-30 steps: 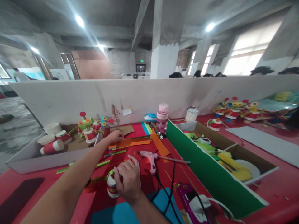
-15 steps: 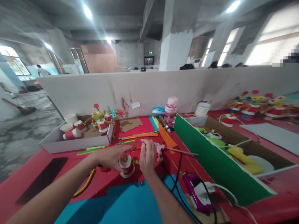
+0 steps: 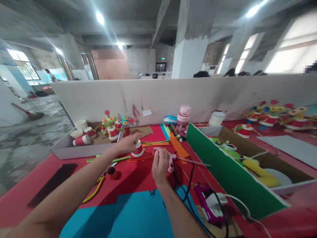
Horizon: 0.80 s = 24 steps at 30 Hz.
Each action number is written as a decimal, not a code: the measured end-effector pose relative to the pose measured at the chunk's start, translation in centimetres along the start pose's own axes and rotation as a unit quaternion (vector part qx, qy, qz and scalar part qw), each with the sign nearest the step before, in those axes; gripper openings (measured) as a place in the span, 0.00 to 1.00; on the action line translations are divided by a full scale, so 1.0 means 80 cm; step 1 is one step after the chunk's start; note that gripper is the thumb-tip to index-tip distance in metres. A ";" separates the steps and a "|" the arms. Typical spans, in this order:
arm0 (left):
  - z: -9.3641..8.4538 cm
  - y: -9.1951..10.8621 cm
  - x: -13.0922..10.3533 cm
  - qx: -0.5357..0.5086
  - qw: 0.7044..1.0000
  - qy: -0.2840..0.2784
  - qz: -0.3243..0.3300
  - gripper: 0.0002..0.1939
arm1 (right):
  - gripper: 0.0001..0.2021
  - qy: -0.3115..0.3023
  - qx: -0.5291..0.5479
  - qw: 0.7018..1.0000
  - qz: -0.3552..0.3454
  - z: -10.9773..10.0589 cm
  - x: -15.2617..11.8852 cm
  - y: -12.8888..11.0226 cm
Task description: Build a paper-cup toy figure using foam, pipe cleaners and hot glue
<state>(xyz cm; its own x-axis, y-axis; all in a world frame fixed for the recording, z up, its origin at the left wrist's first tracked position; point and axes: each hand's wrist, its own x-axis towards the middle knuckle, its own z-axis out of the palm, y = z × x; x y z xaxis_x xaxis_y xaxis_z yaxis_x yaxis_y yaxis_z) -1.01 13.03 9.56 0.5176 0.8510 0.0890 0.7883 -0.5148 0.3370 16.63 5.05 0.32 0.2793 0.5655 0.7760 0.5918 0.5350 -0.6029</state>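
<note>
My left hand [image 3: 128, 144] is closed on a small red-and-white paper cup [image 3: 137, 150] with a yellow-green coiled paper spring [image 3: 146, 143] sticking out of its right side. The cup is upside down, near the front of the cardboard piece. My right hand [image 3: 160, 165] is raised with its fingers pressed together; what they hold, if anything, I cannot make out. Just to its right is a pink glue gun [image 3: 171, 163], a long glue stick [image 3: 193, 161] jutting from its back. A small brown-orange paper roll [image 3: 112, 173] stands by the yellow-handled pliers [image 3: 95, 191].
A white tray [image 3: 81, 152] at left holds cups and a finished-looking figure [image 3: 109, 124]. The green-sided box [image 3: 230, 175] stands at right. In front lie blue sheets [image 3: 138, 215], a purple power strip [image 3: 210, 205] and black cables. A dark phone-like slab [image 3: 53, 185] lies at left.
My left hand has carried the cup away from me toward the back of the table, uncovering the paper roll. My right hand stays beside the glue gun. The view has shifted slightly.
</note>
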 end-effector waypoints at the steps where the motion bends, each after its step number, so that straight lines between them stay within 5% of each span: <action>1: 0.004 -0.004 0.011 -0.008 1.000 -0.016 0.008 0.42 | 0.12 -0.007 0.000 1.000 -0.006 0.001 -0.001 -0.001; 10: 0.027 -0.026 0.059 -0.052 0.995 -0.080 -0.005 0.45 | 0.11 -0.022 0.005 1.000 -0.018 0.006 -0.005 -0.002; 16: 0.025 -0.034 0.054 -0.006 0.996 -0.064 0.068 0.46 | 0.12 -0.023 0.000 1.000 -0.016 0.005 -0.003 -0.002; 24: 0.034 -0.041 0.045 0.029 0.996 -0.073 0.033 0.47 | 0.12 -0.047 -0.001 0.999 -0.011 0.007 -0.007 -0.005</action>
<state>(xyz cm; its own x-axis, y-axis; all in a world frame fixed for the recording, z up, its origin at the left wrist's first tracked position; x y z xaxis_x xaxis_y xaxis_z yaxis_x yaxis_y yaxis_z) -0.82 17.47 6.21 0.6087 0.7928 -0.0298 0.7666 -0.5781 0.2794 15.84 4.90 0.03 0.1948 0.6102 0.7680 0.5985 0.5464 -0.5859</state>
